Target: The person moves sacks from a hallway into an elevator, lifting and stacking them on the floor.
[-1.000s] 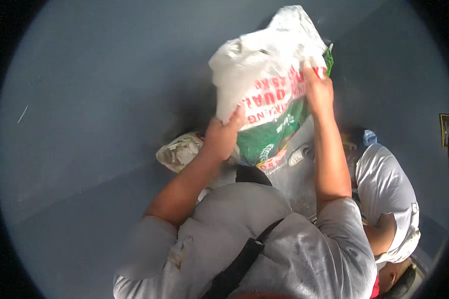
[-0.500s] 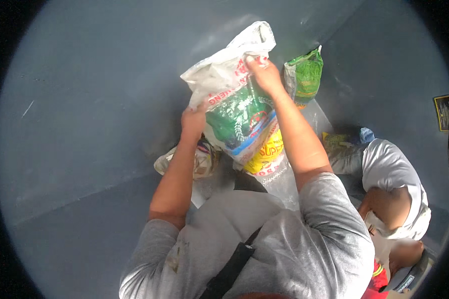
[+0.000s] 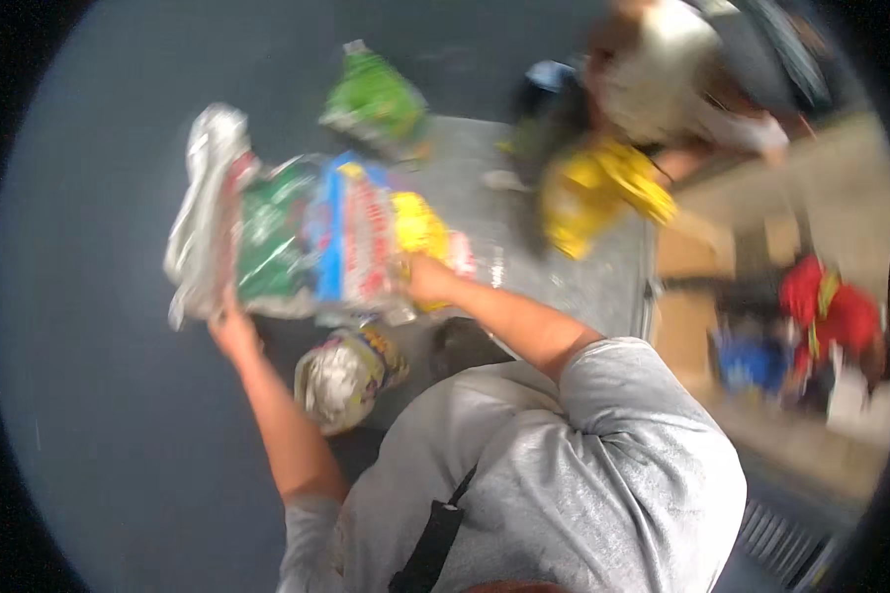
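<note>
A large plastic sack (image 3: 277, 237), white with a green panel, a blue band and red print, is held sideways between my two hands. My left hand (image 3: 235, 331) is closed on its lower edge, near the crumpled white end. Toward the opposite end, my right hand (image 3: 425, 277) grips the sack's lower corner, its fingers blurred. Yellow printed plastic (image 3: 420, 225) shows just beyond the right hand; I cannot tell whether it belongs to the sack. Below the sack stands a smaller white, yellow and purple bag (image 3: 346, 381).
A green bag (image 3: 376, 104) stands by the grey surface (image 3: 465, 148). At the upper right, a blurred person (image 3: 663, 69) bends over beside a yellow bag (image 3: 603, 198). Farther right are brown cardboard (image 3: 687, 336), a person in red (image 3: 831, 306) and a blue item (image 3: 752, 361).
The sack has swung from upright to sideways and moved left. My right hand has shifted from its top to the other end. The view has turned, bringing in the yellow bag and cardboard.
</note>
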The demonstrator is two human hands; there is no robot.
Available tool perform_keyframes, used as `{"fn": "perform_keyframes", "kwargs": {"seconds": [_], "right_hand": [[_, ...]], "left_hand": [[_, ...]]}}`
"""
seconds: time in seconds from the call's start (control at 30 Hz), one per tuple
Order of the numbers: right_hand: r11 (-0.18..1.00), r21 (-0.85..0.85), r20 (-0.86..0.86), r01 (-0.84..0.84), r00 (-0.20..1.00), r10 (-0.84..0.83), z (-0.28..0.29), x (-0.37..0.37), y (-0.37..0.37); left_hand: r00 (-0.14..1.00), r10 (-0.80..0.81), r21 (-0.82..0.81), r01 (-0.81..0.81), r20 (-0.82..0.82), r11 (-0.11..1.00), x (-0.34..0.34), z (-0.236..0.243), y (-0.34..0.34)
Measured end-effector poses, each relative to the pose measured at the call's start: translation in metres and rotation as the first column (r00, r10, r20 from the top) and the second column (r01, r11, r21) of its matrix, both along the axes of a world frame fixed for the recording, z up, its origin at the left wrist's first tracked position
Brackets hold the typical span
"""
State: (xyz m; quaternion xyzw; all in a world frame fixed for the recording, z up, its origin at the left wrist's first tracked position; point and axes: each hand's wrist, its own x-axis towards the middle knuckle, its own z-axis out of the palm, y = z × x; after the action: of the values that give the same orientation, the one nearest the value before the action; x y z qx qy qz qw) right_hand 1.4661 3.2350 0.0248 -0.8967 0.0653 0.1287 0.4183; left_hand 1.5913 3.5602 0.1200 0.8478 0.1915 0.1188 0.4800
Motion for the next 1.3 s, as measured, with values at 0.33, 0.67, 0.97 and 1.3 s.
{"fn": "perform_keyframes", "kwargs": {"seconds": [0.33, 0.67, 0.97, 1.3], "right_hand": [[0.636, -0.406, -0.463, 0.656, 0.452, -0.762, -0.083, -0.466, -0.179], [-0.275, -0.229, -0.388, 0.934, -0.347, -0.854, -0.148, -0.761, -0.295], [-0.837, 0.222, 0.068, 0.501, -0.864, -0.499, -0.106, -0.919, -0.534], [-0.507, 0.283, 0.144, 0.814, -0.559, -0.817, 0.068, -0.818, -0.529]], "left_hand": [[0.903, -0.341, 0.354, 0.238, 0.262, 0.904, -0.119, -0.038, -0.064], [-0.096, -0.959, 0.275, 0.946, -0.268, -0.172, -0.365, -0.117, -0.414], [-0.538, -0.75, -0.244, 0.843, -0.385, -0.48, -0.675, -0.202, -0.735], [-0.085, -0.982, -0.072, 0.995, -0.168, -0.074, -0.729, 0.023, -0.844]]}}
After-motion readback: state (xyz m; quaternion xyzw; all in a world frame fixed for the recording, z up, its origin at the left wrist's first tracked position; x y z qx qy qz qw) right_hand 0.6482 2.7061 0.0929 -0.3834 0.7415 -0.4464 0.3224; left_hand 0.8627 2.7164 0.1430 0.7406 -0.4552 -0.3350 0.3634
